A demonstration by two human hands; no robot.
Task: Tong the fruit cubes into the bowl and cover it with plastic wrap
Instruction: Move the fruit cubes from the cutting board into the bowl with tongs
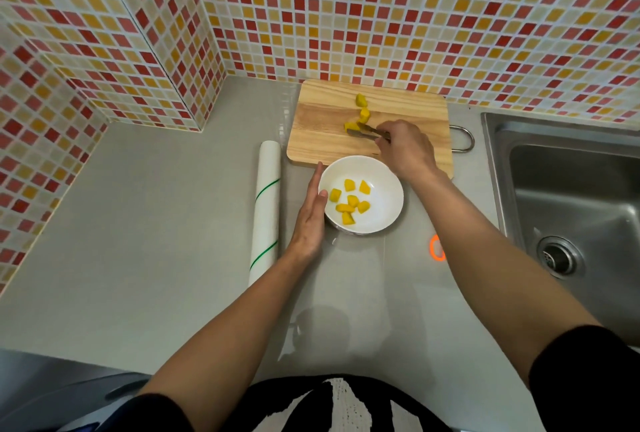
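Note:
A white bowl [384,203] sits on the grey counter just in front of a wooden cutting board [322,126]. Several yellow fruit cubes [349,204] lie inside the bowl. Three more yellow cubes remain on the board, the farthest one [361,99] near its back edge. My right hand [405,151] grips metal tongs [367,133], whose tips are at the nearest cube [351,126] on the board. My left hand [310,216] rests flat against the bowl's left side, fingers straight. A roll of plastic wrap [266,206] lies to the left of the bowl.
A steel sink [568,196] is set into the counter at the right. A small orange ring [437,248] lies on the counter by my right forearm. Mosaic-tiled walls close the back and left. The board's metal handle [464,138] sticks out to its right.

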